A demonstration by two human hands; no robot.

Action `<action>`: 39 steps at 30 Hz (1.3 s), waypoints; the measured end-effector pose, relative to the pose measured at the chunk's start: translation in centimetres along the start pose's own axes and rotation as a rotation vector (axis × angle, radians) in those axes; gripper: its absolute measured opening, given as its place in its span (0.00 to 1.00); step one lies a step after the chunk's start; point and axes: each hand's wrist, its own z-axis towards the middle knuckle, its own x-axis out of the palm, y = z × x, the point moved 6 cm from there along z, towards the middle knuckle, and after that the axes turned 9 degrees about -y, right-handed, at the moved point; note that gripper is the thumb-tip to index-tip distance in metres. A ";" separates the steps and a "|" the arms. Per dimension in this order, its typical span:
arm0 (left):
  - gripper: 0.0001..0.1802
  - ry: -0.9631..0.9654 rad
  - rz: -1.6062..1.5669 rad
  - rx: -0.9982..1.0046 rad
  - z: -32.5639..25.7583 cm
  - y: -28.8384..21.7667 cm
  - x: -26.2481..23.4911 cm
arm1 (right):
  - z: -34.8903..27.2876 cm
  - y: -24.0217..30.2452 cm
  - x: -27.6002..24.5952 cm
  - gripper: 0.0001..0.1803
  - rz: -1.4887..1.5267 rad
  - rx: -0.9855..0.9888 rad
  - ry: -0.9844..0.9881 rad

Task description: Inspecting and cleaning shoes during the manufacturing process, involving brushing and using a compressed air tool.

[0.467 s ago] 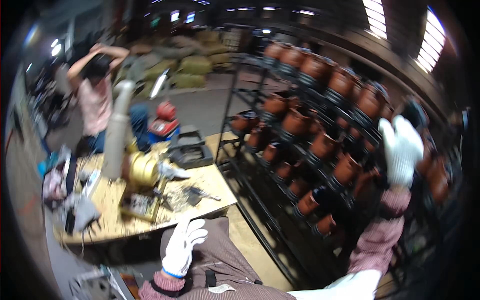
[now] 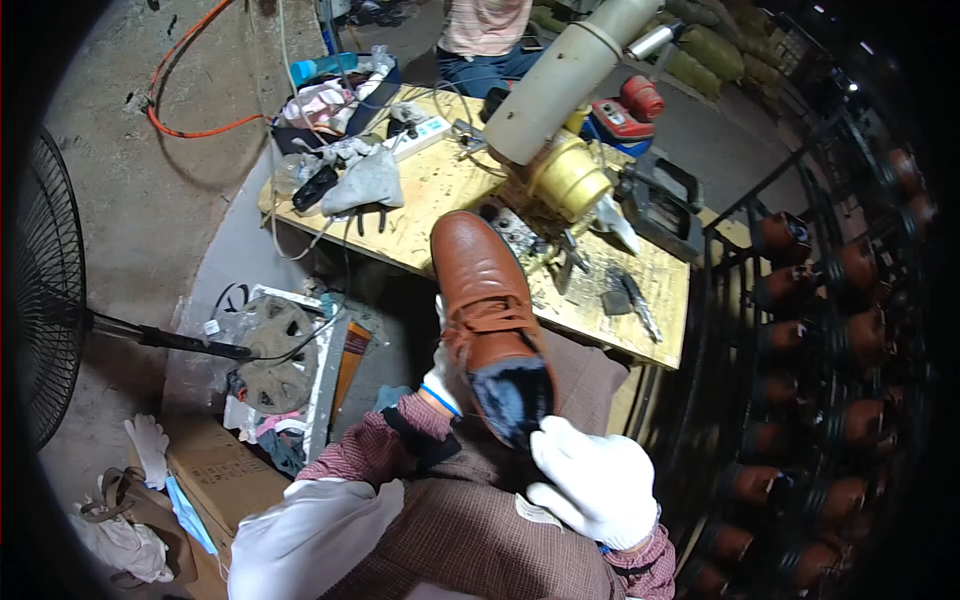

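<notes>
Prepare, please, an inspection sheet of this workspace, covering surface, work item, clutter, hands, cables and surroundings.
Surface: pale wooden bench, dark debris toward its front edge.
Work item: brown lace-up shoe, toe pointing away from the wearer, dark lining showing.
Clutter: grey cloth on the bench; cardboard box at lower left, with a blue face mask hanging by it.
Hands: left hand, gloved, mostly hidden behind the shoe it holds; right hand, gloved, fingers at the heel end.
Cables: orange cable or hose at left; white power strip on the bench.
Surroundings: black fan at left; dark rack at right; another person beyond the bench.
</notes>
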 end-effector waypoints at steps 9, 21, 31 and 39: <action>0.34 -0.149 0.327 0.170 4.2 -9.7 -1.7 | -4.0 -5.5 1.4 0.26 -0.134 0.402 -0.271; 0.35 0.175 0.270 0.314 4.3 -10.1 9.1 | -7.0 -7.9 4.0 0.29 -0.106 0.568 -0.186; 0.38 0.322 0.597 0.498 -1.0 -8.3 13.4 | -7.3 -8.5 5.3 0.27 -0.075 0.555 -0.199; 0.40 -0.593 0.866 0.663 2.5 -9.9 10.6 | -8.4 -8.6 6.2 0.26 -0.108 0.515 -0.194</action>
